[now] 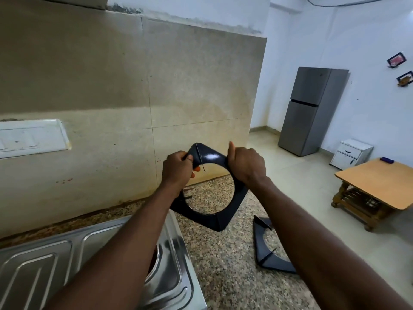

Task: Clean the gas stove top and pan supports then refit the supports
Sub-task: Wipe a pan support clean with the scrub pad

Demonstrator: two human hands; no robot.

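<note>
Both hands hold 1 black support (210, 156) up over the desk (223, 253), tilted almost on edge, with 1 corner pointing up and its round opening facing the camera. The left hand (177, 168) grips the upper left side, its fingers curled round the rim beside a thin prong that crosses the top corner. The right hand (245, 165) grips the upper right side in a closed fist, with the thumb raised along the edge. The lowest corner of the support is close over the desk, near the right rim of the sink (55, 253); I cannot tell whether it touches. The speckled stone of the desk shows through the opening.

A 2nd support (267, 262) lies flat on the desk to the right of the held one and apart from it, and the right forearm covers part of it. 2 of its prongs show, pointing in toward its opening.

The steel sink, with its ribbed drainer, is set in the desk at the lower left. Behind it stands a beige tiled wall (111, 86) with a white switch plate (29, 137) at the left. Farther right, a grey fridge (312, 110) stands on the floor, with a small white cabinet (350, 153) beside it
</note>
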